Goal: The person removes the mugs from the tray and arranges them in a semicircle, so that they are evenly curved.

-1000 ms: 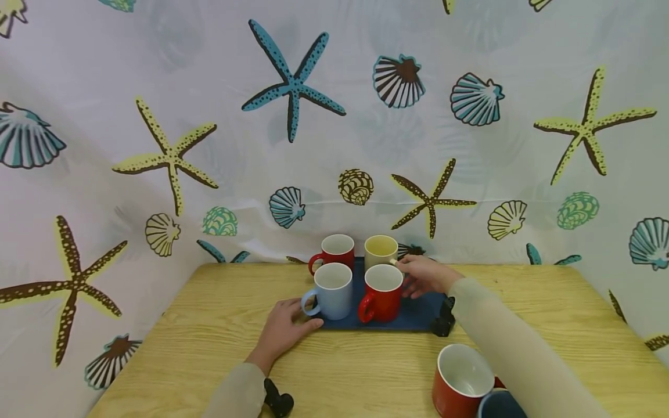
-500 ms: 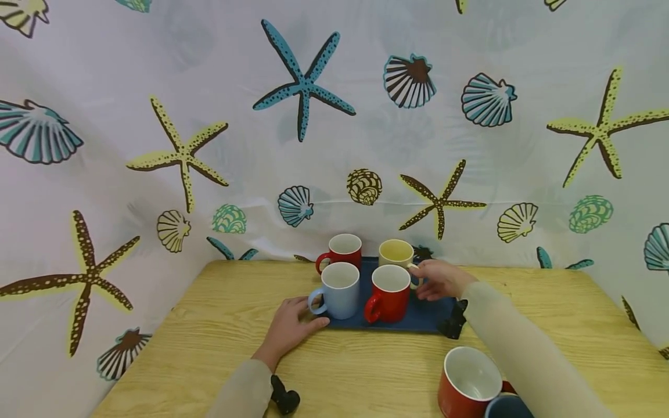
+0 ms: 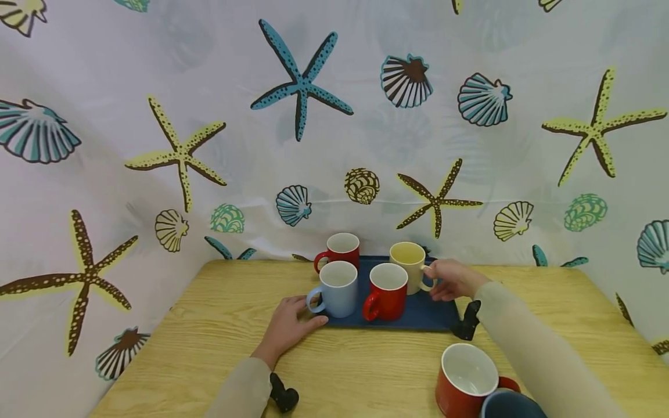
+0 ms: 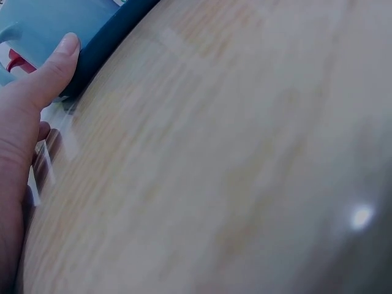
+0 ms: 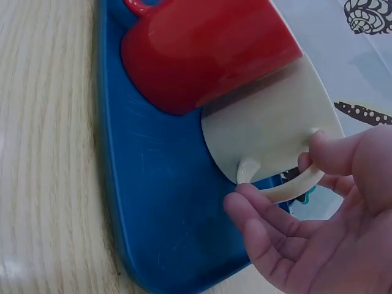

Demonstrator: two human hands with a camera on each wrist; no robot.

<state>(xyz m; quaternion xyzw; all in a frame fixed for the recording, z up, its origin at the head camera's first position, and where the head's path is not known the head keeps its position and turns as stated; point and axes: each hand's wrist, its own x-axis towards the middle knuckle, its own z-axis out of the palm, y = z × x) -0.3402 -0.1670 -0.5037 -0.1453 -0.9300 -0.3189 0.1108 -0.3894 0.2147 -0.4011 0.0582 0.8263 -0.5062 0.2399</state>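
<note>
My right hand (image 3: 450,280) pinches the handle of a cream mug (image 3: 413,268) with a yellow inside, thumb at the upper end and fingers under the loop. The mug stands upright at the back of a blue tray (image 3: 431,310). In the right wrist view its body (image 5: 269,122) lies close beside a red mug (image 5: 202,55). My left hand (image 3: 288,326) holds the tray's near left corner; in the left wrist view the thumb (image 4: 58,64) lies along the tray's rim. A light blue mug (image 3: 338,293) stands next to that hand, with another red mug (image 3: 342,248) behind it.
A larger red mug (image 3: 452,389) with a white inside stands on the wooden table (image 3: 219,302) at the front right. Against it is a dark blue mug (image 3: 509,406), partly cut off and near the right sleeve. A patterned cloth (image 3: 334,145) hangs behind the table.
The cream mug has moved right along the tray, away from the red mug at the back, with my right hand on its handle. My left hand has stayed at the tray corner.
</note>
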